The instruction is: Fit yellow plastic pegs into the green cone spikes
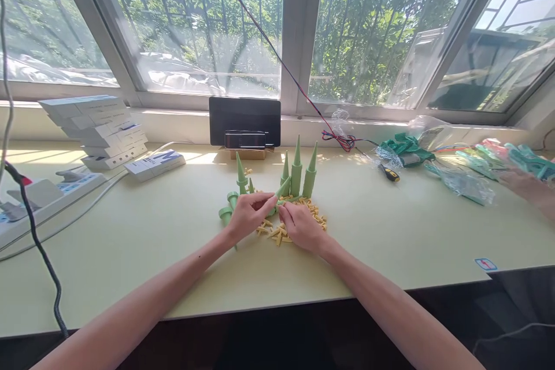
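Note:
My left hand (248,215) is closed around a pale green cone-tipped piece (284,186) that points up and to the right. My right hand (302,226) is pinched just beside it, over a heap of small yellow pieces (319,215); what its fingertips hold, if anything, is hidden. Behind my hands stand green towers with pointed tops (296,170), several grouped to the right. One more green pointed tower (241,173) rises at the left. Green round-capped pieces (225,214) sit beside my left hand, partly covered by it.
A dark tablet (245,115) leans by the window behind a phone-like device (245,140). Stacked white boxes (102,133) and a power strip (56,199) are at left. On the right lie a screwdriver (390,173), plastic bags (462,182) and another person's hand (526,185).

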The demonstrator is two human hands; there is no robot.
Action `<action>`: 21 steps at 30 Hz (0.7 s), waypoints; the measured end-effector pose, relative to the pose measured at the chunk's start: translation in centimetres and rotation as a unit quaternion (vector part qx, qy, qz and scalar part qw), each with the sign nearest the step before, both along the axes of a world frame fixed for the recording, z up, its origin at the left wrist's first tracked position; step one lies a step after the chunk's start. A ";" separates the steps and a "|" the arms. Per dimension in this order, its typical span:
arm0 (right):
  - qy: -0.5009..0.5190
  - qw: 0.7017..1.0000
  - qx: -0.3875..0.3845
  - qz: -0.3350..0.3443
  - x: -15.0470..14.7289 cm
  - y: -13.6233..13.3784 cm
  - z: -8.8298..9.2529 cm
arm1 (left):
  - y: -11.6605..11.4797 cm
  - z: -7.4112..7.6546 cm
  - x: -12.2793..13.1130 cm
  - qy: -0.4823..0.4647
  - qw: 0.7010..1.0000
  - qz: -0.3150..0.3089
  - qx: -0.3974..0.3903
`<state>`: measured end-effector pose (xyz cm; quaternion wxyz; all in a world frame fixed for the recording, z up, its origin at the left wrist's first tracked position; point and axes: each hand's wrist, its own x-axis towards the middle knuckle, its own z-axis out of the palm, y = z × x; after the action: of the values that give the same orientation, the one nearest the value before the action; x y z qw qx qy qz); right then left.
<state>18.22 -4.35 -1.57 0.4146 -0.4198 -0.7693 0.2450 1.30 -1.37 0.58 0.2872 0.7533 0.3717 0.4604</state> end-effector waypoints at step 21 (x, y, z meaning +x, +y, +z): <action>0.058 0.994 0.002 -0.088 -0.2 0.3 0.2 | -0.2 -0.3 0.2 0.062 0.997 0.010 0.036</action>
<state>18.02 -4.02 -1.35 0.4796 -0.4698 -0.7045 0.2301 1.50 -1.54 0.31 0.2322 0.7864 0.3791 0.4288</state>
